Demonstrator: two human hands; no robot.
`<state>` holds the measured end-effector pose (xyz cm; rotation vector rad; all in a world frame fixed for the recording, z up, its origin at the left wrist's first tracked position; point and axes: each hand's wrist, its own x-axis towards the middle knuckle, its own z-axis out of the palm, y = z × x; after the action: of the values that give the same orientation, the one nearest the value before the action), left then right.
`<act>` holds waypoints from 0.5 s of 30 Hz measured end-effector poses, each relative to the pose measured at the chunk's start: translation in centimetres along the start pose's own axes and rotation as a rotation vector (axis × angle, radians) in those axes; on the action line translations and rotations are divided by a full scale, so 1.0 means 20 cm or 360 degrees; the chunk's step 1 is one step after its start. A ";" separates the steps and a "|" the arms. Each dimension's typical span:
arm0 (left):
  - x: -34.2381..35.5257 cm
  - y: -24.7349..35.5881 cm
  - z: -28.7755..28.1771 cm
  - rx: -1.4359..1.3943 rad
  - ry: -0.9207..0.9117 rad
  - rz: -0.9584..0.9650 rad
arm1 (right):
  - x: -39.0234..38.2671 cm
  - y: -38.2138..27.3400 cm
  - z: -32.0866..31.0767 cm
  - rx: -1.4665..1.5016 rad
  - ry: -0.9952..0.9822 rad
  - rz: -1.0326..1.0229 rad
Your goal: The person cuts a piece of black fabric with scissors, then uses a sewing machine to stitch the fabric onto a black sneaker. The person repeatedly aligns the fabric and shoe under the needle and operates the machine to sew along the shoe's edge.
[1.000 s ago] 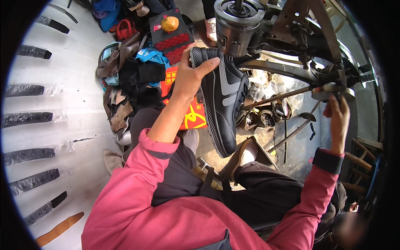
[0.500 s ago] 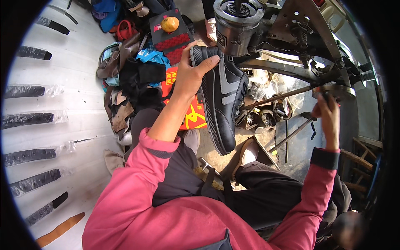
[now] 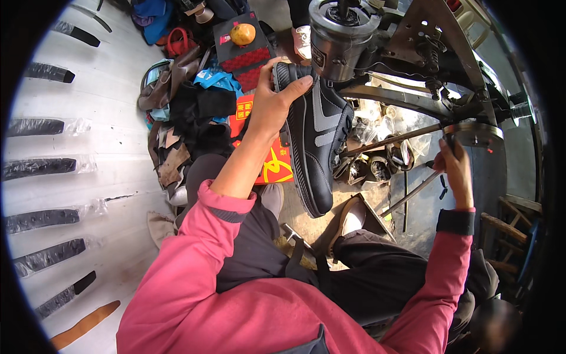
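My left hand (image 3: 272, 112) is closed around the heel end of a black shoe (image 3: 311, 156) with grey stripes, thumb on its upper. The shoe hangs toe toward me, its ridged sole facing left. Its opening lies under the metal cylinder (image 3: 338, 56) of a machine, where the contact is hidden. At the right, my right hand (image 3: 457, 174) closes on a dark crank handle (image 3: 450, 141) at the edge of the machine's round wheel (image 3: 480, 135). The fingers hide most of that handle.
Leather scraps (image 3: 174, 162) and dark cloth pile up on the left. A pomegranate-like fruit (image 3: 242, 34) rests on a dark box (image 3: 227, 50). Metal struts (image 3: 392, 138) cross beneath the machine. A hammer (image 3: 292, 233) lies between my legs. Another person's white shoe (image 3: 302, 42) shows behind.
My right hand has moved down and slightly left with the crank handle, and the wheel has turned. The shoe and my left hand have shifted a little to the right.
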<state>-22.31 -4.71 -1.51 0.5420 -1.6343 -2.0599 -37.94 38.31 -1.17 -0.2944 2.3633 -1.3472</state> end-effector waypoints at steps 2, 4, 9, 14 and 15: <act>0.00 0.00 0.00 -0.0018 -0.0014 -0.0026 | -0.03 -0.11 -0.14 0.0014 0.0229 -0.0289; 0.01 0.00 -0.01 -0.0006 -0.0020 -0.0037 | -0.01 -0.14 -0.36 -0.0133 0.0583 -0.0329; 0.02 0.01 0.00 -0.0009 -0.0005 0.0026 | 0.13 0.21 -0.45 -0.0181 0.0968 -0.0111; 0.02 0.00 0.00 -0.0039 0.0001 0.0021 | 0.06 0.17 -0.05 -0.0097 0.0188 0.0374; 0.02 -0.01 0.00 -0.0051 0.0008 0.0011 | 0.04 0.10 -0.01 -0.0046 0.0183 0.0269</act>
<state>-22.64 -4.89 -1.63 0.5298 -1.5954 -2.0744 -38.61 39.19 -3.01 -0.0247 2.4408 -1.2824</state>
